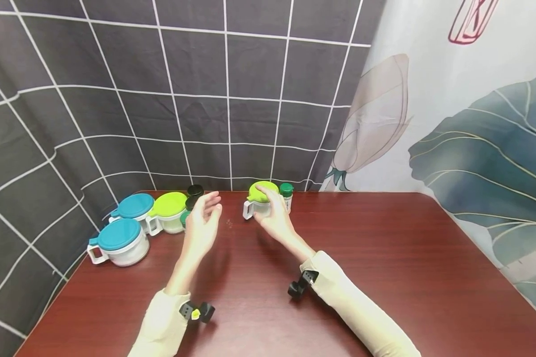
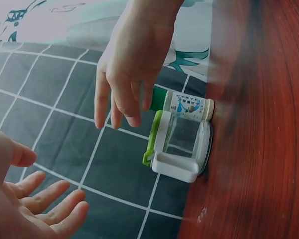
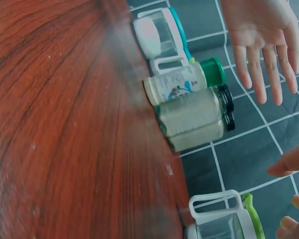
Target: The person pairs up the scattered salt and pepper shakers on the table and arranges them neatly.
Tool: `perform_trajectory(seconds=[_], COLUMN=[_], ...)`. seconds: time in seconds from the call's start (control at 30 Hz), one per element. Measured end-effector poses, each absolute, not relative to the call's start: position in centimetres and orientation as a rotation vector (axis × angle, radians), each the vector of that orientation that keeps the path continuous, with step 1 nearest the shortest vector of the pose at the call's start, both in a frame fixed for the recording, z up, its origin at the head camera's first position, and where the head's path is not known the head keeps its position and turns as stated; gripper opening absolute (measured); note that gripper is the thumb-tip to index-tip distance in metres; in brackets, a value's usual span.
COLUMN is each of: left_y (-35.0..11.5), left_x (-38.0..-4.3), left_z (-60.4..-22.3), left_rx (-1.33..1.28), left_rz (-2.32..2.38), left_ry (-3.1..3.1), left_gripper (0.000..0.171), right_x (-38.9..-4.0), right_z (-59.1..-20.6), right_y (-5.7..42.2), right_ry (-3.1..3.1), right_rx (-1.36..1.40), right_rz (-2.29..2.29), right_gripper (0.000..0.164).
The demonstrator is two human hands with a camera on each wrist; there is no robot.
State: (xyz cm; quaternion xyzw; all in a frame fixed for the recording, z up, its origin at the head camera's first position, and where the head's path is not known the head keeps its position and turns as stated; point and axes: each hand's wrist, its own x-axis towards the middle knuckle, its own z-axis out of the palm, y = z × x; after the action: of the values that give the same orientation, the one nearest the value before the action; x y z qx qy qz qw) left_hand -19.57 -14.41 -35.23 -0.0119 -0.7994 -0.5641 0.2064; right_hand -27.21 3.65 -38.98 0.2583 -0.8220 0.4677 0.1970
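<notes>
My right hand (image 1: 274,218) hovers just in front of a clear jar with a lime-green lid (image 1: 264,191) and a white handle. In the left wrist view its loosely bent fingers hang beside the lid of that jar (image 2: 182,137), apparently apart from it. A green-capped shaker bottle (image 2: 187,105) stands right against the jar. My left hand (image 1: 203,223) is raised with spread fingers and holds nothing. Near it stand black-capped bottles (image 3: 192,117) and another green-capped shaker bottle (image 3: 182,84), partly hidden behind the hand in the head view.
At the left of the brown table (image 1: 250,297) stand two blue-lidded jars (image 1: 120,235) and another lime-lidded jar (image 1: 169,206), all with white handles. A dark gridded curtain (image 1: 205,114) hangs along the back and left edges; a pale leaf-patterned cloth (image 1: 429,124) hangs at the right.
</notes>
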Motion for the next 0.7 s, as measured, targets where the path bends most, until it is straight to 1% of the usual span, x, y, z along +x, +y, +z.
perform_trajectory(seconds=[0.17, 0.7], left_y=[-15.3, -17.2], left_x=[-19.2, -18.4], left_z=[-35.2, -35.0], left_rx=[-0.015, 0.01], left_rz=[-1.572, -1.578], left_ry=[-2.227, -2.262], left_gripper=[0.036, 0.04], right_x=[-27.1, -26.5], right_z=[-39.3, -39.9], right_y=[3.0, 1.1], right_ry=[-2.296, -2.334], right_rx=[0.767, 0.78], right_rz=[1.316, 1.354], right_gripper=[0.063, 0.063])
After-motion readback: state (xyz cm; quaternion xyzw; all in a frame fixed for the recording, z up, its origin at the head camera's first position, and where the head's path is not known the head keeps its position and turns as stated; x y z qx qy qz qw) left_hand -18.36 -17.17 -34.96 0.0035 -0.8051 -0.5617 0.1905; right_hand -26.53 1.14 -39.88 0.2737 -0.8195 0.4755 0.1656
